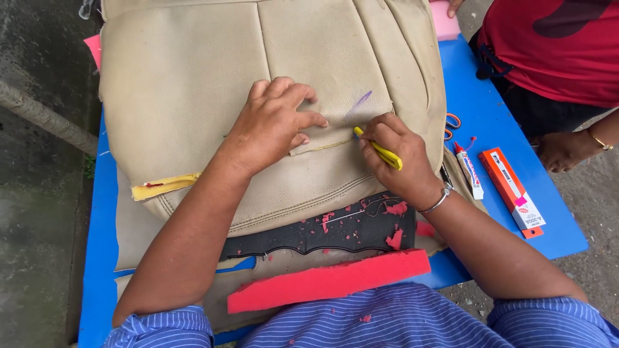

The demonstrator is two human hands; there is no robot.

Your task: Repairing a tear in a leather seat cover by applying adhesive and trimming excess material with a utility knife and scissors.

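Observation:
A beige leather seat cover point(193, 77) lies spread over a blue table point(503, 129). My left hand point(274, 122) presses flat on the cover, fingers spread beside a slit in the leather point(322, 147). My right hand point(396, 158) grips a small yellow tool point(380, 149) whose tip sits at the right end of that slit. A purple pen mark point(360, 102) runs just above the tool. Yellow foam point(164, 187) shows through a tear at the cover's left edge.
A red foam strip point(329, 280) lies at the near edge, beside black fabric point(322, 232) dotted with red crumbs. A glue tube point(469, 171), its orange box point(512, 190) and scissors handles point(451, 122) sit on the right. Another person in a red shirt point(554, 45) stands at the right.

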